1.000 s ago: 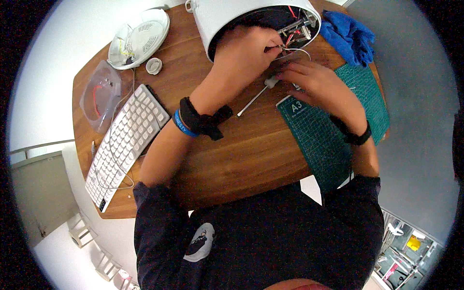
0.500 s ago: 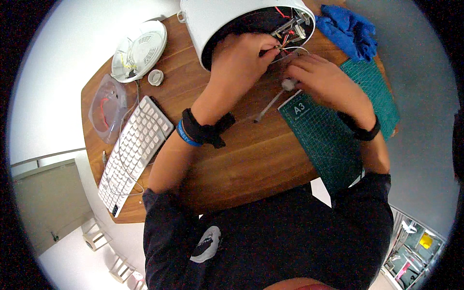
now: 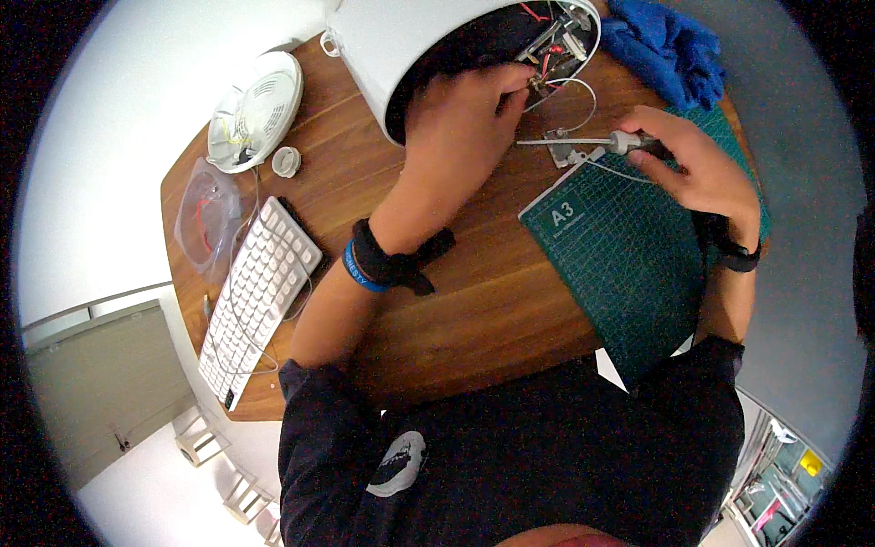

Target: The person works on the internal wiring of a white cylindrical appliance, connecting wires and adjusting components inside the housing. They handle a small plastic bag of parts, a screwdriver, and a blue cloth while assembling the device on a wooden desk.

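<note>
Holding the screwdriver [image 3: 592, 141] level in my right hand [image 3: 693, 173], fingers closed round its handle, I have lifted it off the desk [image 3: 474, 301], where it leaned a moment ago; its tip now points at the wiring, which suggests I am lining up on a screw. My left hand [image 3: 460, 128] still pinches the wires at the open base of the white appliance [image 3: 410, 41]. Around them: one green cutting mat [image 3: 629, 264], one blue cloth [image 3: 665, 46], one keyboard [image 3: 260, 296], one round white cover [image 3: 255, 109], one clear bag [image 3: 205, 219].
</note>
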`<state>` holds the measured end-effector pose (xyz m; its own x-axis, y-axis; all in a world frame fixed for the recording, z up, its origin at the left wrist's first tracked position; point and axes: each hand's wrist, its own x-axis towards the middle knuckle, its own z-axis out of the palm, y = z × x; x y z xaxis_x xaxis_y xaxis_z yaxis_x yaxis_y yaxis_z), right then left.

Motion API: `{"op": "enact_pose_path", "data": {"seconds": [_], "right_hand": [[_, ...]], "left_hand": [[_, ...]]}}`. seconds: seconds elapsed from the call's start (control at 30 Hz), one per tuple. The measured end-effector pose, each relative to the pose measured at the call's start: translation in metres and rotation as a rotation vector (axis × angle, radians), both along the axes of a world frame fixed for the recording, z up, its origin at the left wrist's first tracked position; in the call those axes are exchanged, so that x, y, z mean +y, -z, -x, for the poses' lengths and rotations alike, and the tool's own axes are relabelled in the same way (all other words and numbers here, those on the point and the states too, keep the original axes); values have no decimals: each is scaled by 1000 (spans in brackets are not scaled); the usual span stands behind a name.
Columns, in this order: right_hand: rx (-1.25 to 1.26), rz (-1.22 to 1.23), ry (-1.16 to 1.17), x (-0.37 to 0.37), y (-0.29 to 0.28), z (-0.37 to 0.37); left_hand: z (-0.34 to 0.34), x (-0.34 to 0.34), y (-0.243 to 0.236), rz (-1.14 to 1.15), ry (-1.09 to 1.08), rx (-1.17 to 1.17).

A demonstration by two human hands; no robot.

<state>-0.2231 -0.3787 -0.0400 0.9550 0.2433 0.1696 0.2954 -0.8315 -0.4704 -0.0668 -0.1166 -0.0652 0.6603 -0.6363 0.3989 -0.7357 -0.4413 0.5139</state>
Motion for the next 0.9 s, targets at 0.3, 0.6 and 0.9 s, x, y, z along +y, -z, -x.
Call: {"op": "enact_pose_path", "data": {"seconds": [0.3, 0.6, 0.9], "right_hand": [[29, -145, 141, -4, 3, -1], [195, -197, 240, 7, 2, 6], [201, -133, 241, 6, 0, 4]], "left_hand": [[-2, -4, 3, 94, 105, -25], [-1, -9, 10, 123, 127, -82], [4, -8, -1, 12, 86, 23]]}}
